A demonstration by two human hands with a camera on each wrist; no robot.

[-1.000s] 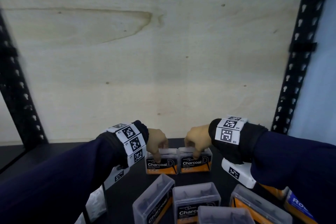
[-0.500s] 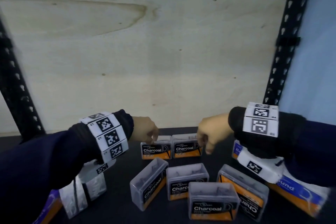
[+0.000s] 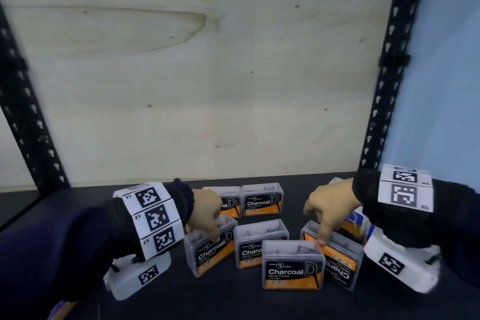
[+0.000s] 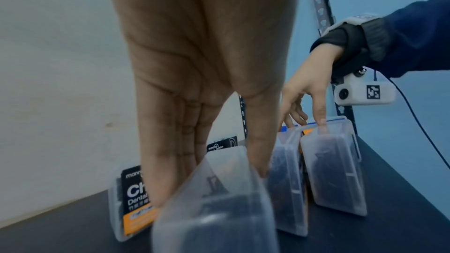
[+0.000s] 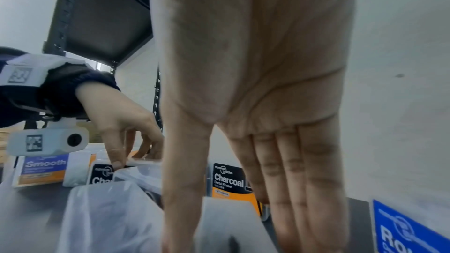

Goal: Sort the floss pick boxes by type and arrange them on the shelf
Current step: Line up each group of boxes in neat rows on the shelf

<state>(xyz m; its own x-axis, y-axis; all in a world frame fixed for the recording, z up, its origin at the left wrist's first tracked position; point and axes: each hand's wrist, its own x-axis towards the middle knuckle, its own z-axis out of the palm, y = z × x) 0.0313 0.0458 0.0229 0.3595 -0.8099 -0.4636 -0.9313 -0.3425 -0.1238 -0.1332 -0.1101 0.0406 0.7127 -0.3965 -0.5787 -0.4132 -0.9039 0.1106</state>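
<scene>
From the head view, two clear plastic floss pick boxes with black-and-orange "Charcoal" labels (image 3: pixel 261 202) stand upright side by side at the back of the black shelf board (image 3: pixel 78 202), labels facing out; that looks like the start of a row for this type. Nearer the front, four more boxes of the same kind sit loosely, at different angles. The left hand (image 3: pixel 205 213) reaches down onto the tilted clear Charcoal box at the left of the cluster (image 3: pixel 210 249), fingers curled over its top edge and thumb on the near face. The right hand (image 3: pixel 328 209) comes down on the clear Charcoal box lying turned with its label sideways (image 3: pixel 337 257), one fingertip on its upper edge. I judge each hand is taking a box for the back row. Blue-labelled boxes lie behind the right wrist, kept apart from the charcoal ones.

The left wrist view shows the left hand (image 4: pixel 202 84) straddling the narrow top of the tilted box (image 4: pixel 219 199), fingers (image 4: pixel 168 161) down one broad side and thumb down the other: a pinch across the thin dimension, which suits lifting a slim upright case. Beyond, the right hand (image 4: pixel 306 93) touches the rim of its box (image 4: pixel 333 170) with the thumb tip.

In the right wrist view the right hand (image 5: pixel 255 103) hangs with fingers (image 5: pixel 292 170) nearly straight, thumb on one side of the box's pale edge (image 5: pixel 231 224) and fingers beyond it; it is relaxed, not yet closed round the box. To the left, a white box with a blue "Smooth" label (image 5: pixel 43 168) stands on its own side of the shelf.
</scene>
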